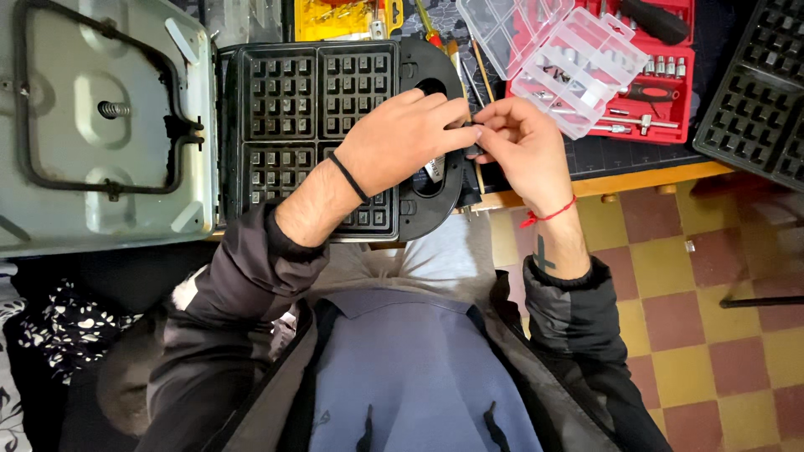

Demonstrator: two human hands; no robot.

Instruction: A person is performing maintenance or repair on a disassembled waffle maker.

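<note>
Both hands, left hand [400, 144] and right hand [526, 149], pinch one small dark part [474, 142], fingertips tight together. They're right over the black square-gridded waffle iron plate [318, 134].

A wooden table [636, 177] with a dark mat [620, 155] on top carries the work. On it lies a black waffle iron [318, 125], its grid plate facing up and its handle end hanging at the table's front edge. Just to its left lies the iron's opened metal shell [100, 125], with a dark heating loop and a spring showing. At the back lie a yellow case [343, 17] and screwdrivers [431, 33]. To the right sits a red socket set [662, 92], with a clear plastic organiser [578, 67] resting partly on it. A second waffle plate [754, 92] lies at the far right. Below is a red and yellow tiled floor [695, 335].
</note>
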